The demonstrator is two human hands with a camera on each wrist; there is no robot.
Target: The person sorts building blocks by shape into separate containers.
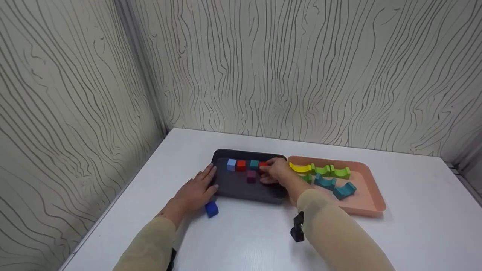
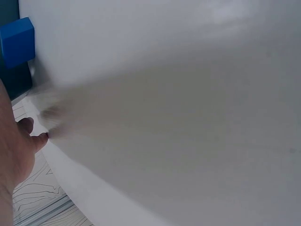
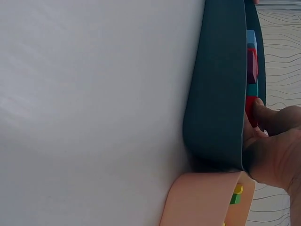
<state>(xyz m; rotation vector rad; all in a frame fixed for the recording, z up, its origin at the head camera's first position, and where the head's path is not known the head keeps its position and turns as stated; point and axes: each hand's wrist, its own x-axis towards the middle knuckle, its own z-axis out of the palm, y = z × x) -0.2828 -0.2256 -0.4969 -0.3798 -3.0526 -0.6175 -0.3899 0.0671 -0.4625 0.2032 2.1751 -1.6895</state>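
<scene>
My right hand reaches into the black tray and pinches a red block near its right side. Fingers partly cover this block in the head view. Along the tray's back part stand a light blue block, another red block and a teal block. A dark purple block lies in front of them. With fingers extended, my left hand rests at the tray's left rim. A dark blue block sits on the table by the left thumb, outside the tray.
Touching or nearly touching the black tray on its right is a pink tray. Several curved pieces lie in it: a yellow one, green ones and teal ones. Patterned wall panels rise behind and left of the white table.
</scene>
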